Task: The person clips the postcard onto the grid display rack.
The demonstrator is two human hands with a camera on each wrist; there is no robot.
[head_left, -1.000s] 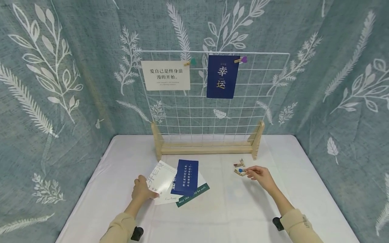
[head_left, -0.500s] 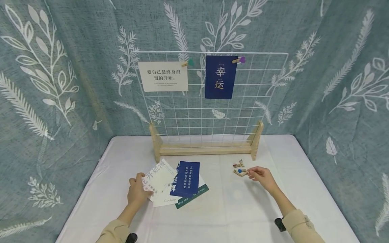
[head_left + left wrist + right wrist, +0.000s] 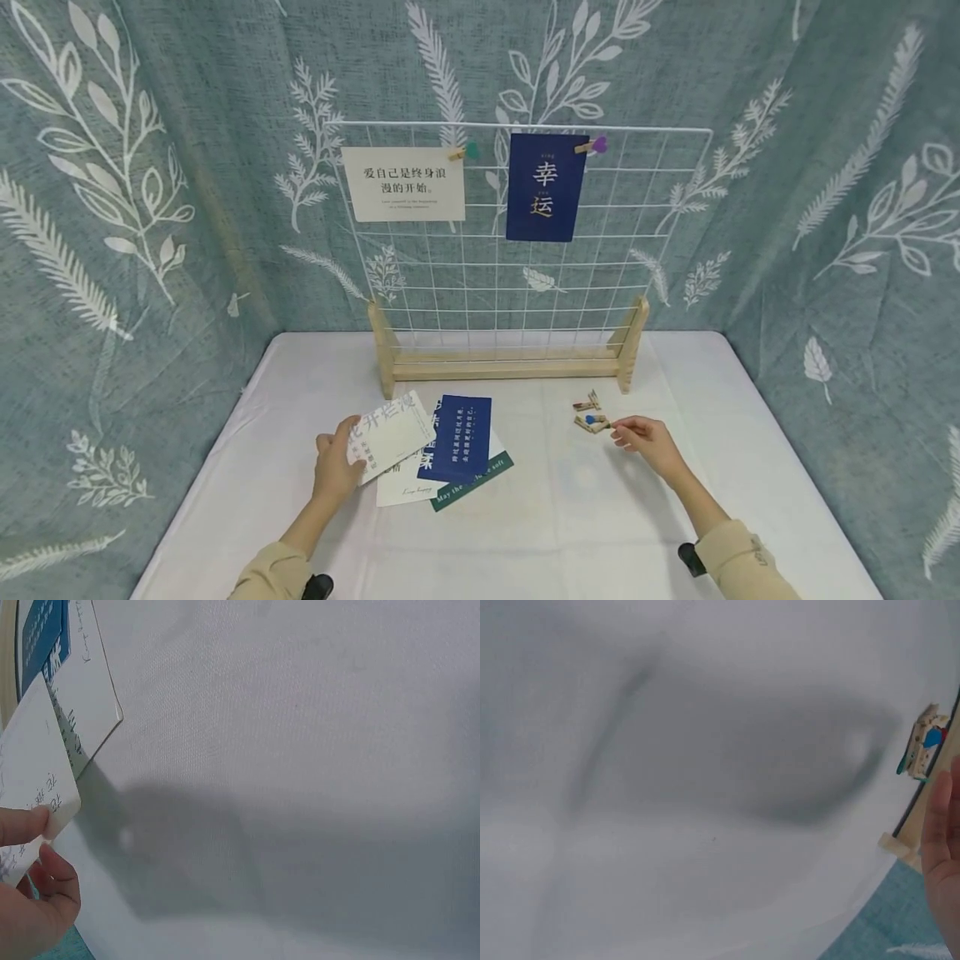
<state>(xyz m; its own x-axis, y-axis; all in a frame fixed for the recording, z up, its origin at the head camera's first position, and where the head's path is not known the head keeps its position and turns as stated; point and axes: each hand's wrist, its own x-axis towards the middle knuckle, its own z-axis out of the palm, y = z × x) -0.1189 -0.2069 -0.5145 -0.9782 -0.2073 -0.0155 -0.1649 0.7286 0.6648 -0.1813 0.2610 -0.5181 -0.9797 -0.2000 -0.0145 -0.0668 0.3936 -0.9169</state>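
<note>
In the head view, my left hand (image 3: 339, 467) pinches a white postcard (image 3: 393, 433) with grey lettering by its left edge, thumb on top; the left wrist view shows its corner (image 3: 37, 765) raised over the cloth, casting a shadow. Beneath and beside it lie a blue card (image 3: 457, 437), another white card (image 3: 405, 487) and a green card (image 3: 498, 469). My right hand (image 3: 648, 442) has its thumb and fingertips together at the end of a small pile of wooden clothespins (image 3: 592, 423), one with a blue heart; I cannot tell whether it pinches one.
Behind stands a white wire grid (image 3: 480, 292) on a wooden base (image 3: 510, 368). A white card (image 3: 405, 185) and a navy card (image 3: 546, 187) hang on it from heart clothespins. A white cloth (image 3: 570, 517) covers the table; patterned curtains (image 3: 187, 250) enclose it.
My left hand has moved slightly left and turned the white postcard so its lettering runs along the top, uncovering more of the cards below. My right hand has stayed by the clothespins.
</note>
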